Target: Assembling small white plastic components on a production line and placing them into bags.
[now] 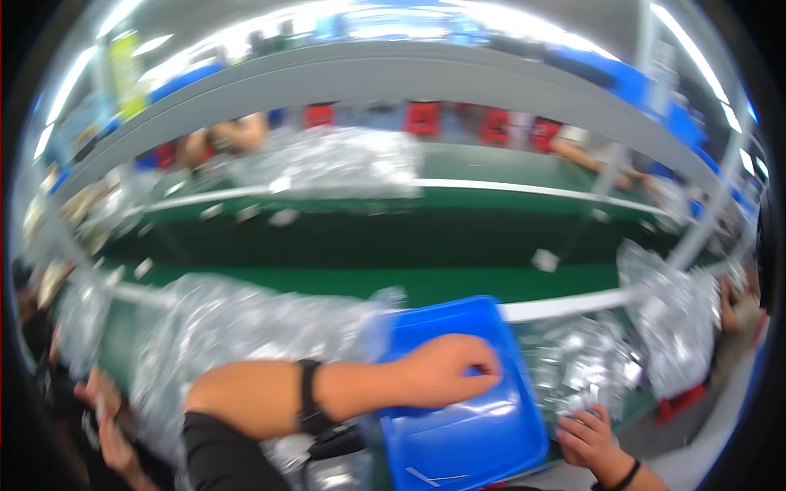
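Observation:
My left hand is over the blue tray, its forearm crossing from the left with a black band on it. Its fingers are curled into a loose ring; whatever they may hold is hidden. At the tray's right, my right hand is curled at the near edge of a pile of small clear plastic packets. Motion blur hides what its fingers close on. A thin white strip lies at the tray's near end.
Large clear plastic bags cover the bench at left; another bag stands at right. A green conveyor belt with scattered small white pieces runs beyond a white rail. Co-workers' hands show at left and across the belt. A grey beam spans overhead.

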